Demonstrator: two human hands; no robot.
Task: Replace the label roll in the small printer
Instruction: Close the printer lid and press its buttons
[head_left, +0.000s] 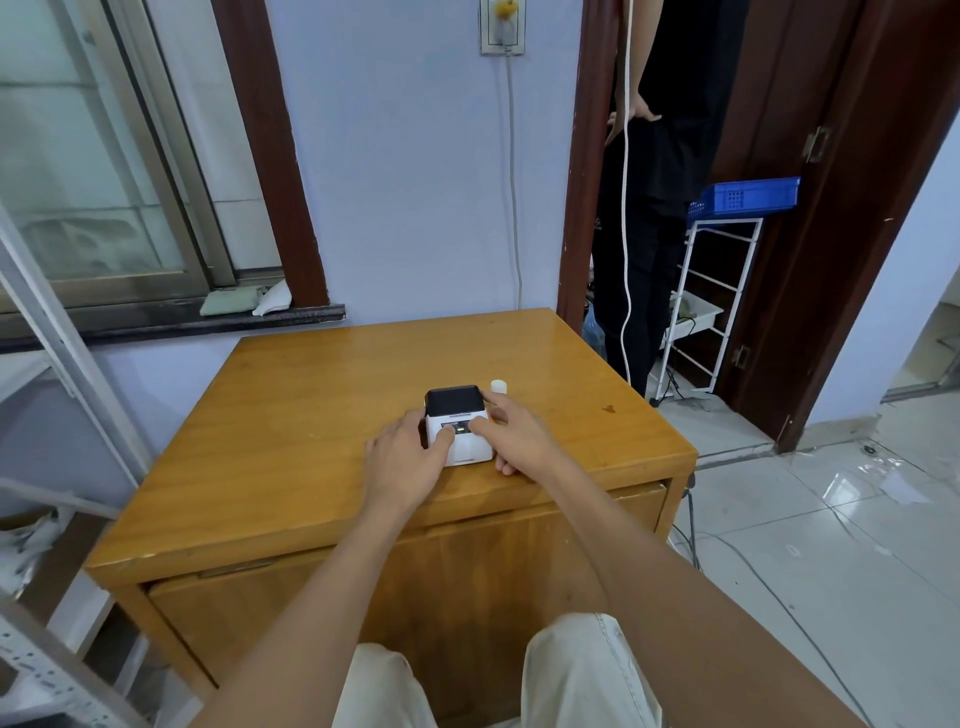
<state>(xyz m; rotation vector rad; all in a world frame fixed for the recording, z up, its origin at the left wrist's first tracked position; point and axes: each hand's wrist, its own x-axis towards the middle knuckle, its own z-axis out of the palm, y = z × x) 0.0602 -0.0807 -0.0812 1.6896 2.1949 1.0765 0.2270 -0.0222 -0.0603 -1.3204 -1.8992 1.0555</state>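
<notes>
While the printer (459, 426) sits on the wooden table (291, 426), left hand (402, 457) & right hand (514, 434) grip its sides, thumbs on top; white roll (498, 386) stands just behind.

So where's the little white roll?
In the head view the little white roll stands on the wooden table, just behind the right hand and right of the printer's dark lid.
</notes>
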